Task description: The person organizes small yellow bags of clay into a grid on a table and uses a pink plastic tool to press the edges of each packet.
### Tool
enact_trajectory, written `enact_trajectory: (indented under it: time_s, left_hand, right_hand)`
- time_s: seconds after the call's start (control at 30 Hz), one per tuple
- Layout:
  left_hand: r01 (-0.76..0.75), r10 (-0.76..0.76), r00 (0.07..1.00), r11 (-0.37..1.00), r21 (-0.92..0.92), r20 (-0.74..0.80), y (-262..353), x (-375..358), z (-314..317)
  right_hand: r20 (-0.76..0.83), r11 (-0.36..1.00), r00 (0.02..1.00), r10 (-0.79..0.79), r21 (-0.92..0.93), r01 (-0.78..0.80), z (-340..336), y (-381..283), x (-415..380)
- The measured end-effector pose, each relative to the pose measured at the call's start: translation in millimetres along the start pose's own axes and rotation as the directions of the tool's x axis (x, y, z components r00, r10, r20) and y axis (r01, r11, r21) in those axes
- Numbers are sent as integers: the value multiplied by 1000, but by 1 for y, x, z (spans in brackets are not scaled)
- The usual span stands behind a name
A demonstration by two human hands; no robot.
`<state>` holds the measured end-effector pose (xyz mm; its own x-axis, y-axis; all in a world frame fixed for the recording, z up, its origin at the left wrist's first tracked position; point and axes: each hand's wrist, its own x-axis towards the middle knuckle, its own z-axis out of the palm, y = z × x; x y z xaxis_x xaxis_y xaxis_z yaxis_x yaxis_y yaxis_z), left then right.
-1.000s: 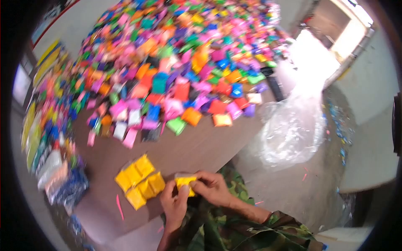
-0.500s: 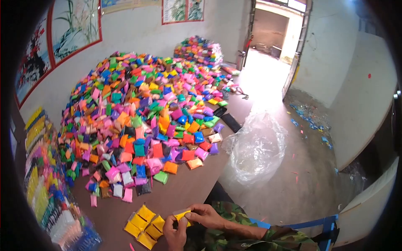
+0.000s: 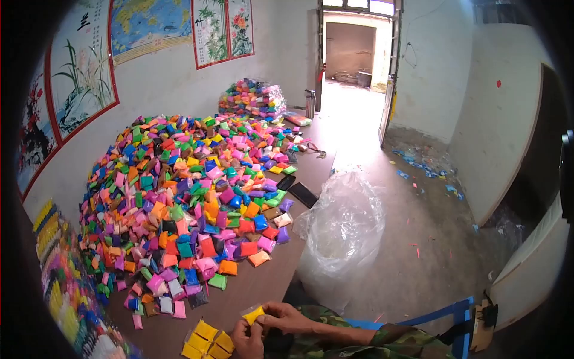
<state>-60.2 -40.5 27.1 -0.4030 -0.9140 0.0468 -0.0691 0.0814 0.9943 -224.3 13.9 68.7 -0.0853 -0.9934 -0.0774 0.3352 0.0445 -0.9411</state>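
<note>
Between the fingertips of both hands is a small yellow packet in clear film, held just off the near table edge. My left hand pinches it from below and the left. My right hand, coming out of a camouflage sleeve, grips its upper right side with thumb and fingers. Left of my left hand, several yellow packets lie close together on the brown table. What is inside the packets cannot be made out.
A large heap of colourful packets covers much of the table. Clear bags of coloured sticks stand at the left. A dark phone-like slab lies by the heap. A big clear plastic bag hangs beside the table's right edge.
My head view has tilted up and turned left, showing more of the wall pictures and the doorway. Both hands still hold the yellow packet, its tip now turned further upward.
</note>
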Motion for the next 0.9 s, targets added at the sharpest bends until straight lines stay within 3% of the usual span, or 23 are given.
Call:
enact_trajectory:
  time_s: [0.1, 0.13, 0.27, 0.37, 0.4, 0.5, 0.53, 0.63, 0.73, 0.8, 0.9]
  left_hand:
    - [90, -87, 995, 993, -74, 44, 22, 4, 3]
    - [93, -88, 995, 989, -113, 49, 31, 5, 8]
    - [185, -180, 983, 941, -283, 44, 46, 7, 21]
    - [290, -290, 956, 907, -306, 49, 34, 11, 19]
    - [290, -299, 954, 914, -284, 12, 31, 14, 22]
    - [180, -189, 981, 972, -153, -48, 34, 22, 24]
    - [182, -193, 979, 972, -151, -62, 34, 24, 27]
    - [167, -175, 982, 980, -107, -74, 25, 32, 29]
    - [163, -163, 986, 987, -1, -26, 19, 39, 29]
    - [237, -238, 971, 969, 73, 2, 78, 40, 45]
    - [179, -182, 981, 983, 48, 63, 88, 41, 47]
  right_hand:
    - [73, 984, 993, -94, 159, 81, -19, 52, 24]
    - [110, 985, 991, -75, 162, 56, -21, 42, 26]
    - [125, 992, 990, -65, 112, 51, -32, 36, 40]
    - [27, 963, 965, -261, -56, 262, -36, 43, 52]
    - [22, 987, 986, -162, -14, 163, -31, 12, 41]
    - [83, 982, 992, -97, 169, 82, -31, 3, 40]
    - [4, 945, 952, -306, -123, 304, -29, 7, 48]
    - [77, 975, 984, -159, 168, 144, -37, 12, 47]
    - [-20, 948, 999, -37, 316, 41, -42, 24, 54]
    - [-2, 935, 999, -33, 353, 32, -49, 23, 55]
    - [32, 915, 999, -35, 403, 19, -54, 29, 62]
